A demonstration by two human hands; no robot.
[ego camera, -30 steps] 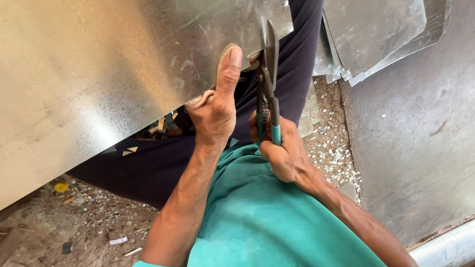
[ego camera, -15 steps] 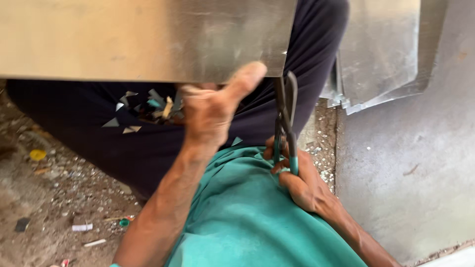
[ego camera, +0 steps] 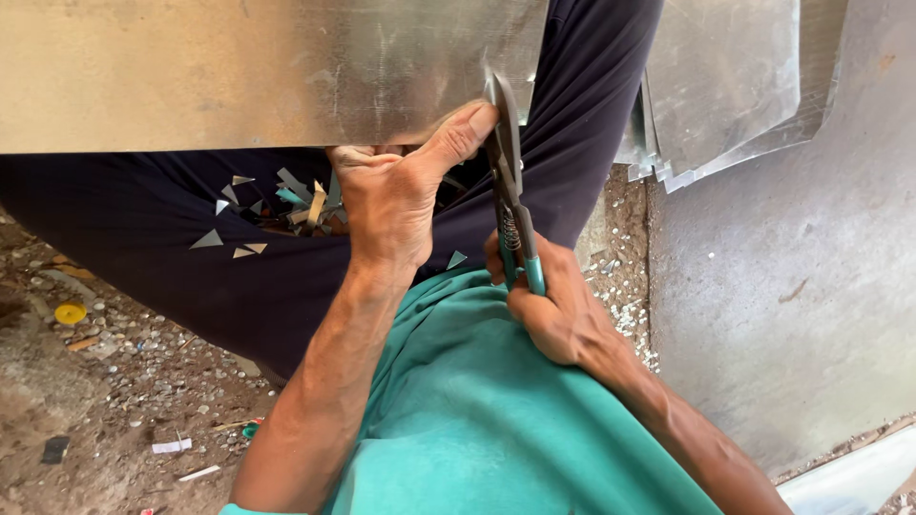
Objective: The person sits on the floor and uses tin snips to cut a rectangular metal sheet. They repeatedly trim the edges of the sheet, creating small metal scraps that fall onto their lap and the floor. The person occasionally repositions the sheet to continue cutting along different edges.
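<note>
view from above, looking down at a lap. left hand (ego camera: 391, 205) gripping the lower edge of a large flat sheet of shiny grey metal (ego camera: 258, 67), thumb pressed up against the sheet beside the cut, fingers curled under the edge. right hand (ego camera: 553, 305) clenched around the teal handles of metal tin snips (ego camera: 509, 181), blades pointing up and biting into the sheet's lower edge just right of the left thumb. sheet held across the top of the view, above dark navy trousers (ego camera: 191, 248). small triangular metal offcuts (ego camera: 258, 205) scattered on the trousers. teal shirt (ego camera: 477, 420) in the foreground. stack of further grey metal sheets (ego camera: 735, 86) leaning at upper right. dusty, littered floor (ego camera: 95, 401) at lower left.
</note>
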